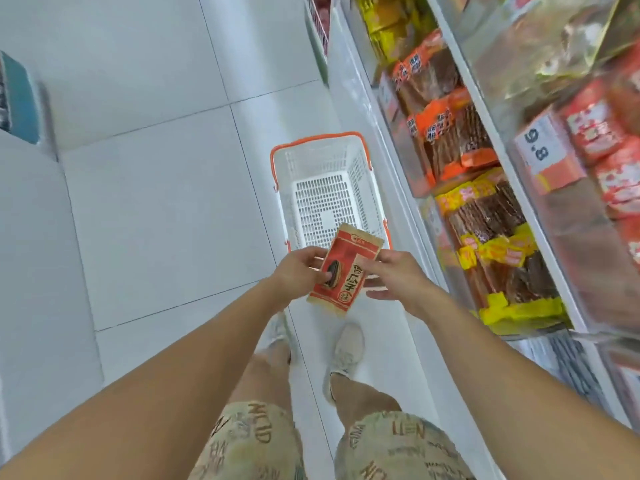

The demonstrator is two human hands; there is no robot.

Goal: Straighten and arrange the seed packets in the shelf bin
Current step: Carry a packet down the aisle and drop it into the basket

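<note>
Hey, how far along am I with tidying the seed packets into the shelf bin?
Nothing in this view looks done yet; no seed bin shows. In hand: one red seed packet, pinched by the left hand and the right hand above the white shopping basket, which holds nothing visible. Left: placing it straight in its bin. The shelves on the right show other snack packs only.

left hand (pixel 304 271): thumb-pinch grip | right hand (pixel 398 278): pinch grip, fingers spread | arms extended

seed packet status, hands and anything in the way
Left hand and right hand both pinch one red seed packet, held above the white basket. Shelf bins at right, nothing blocking.
</note>
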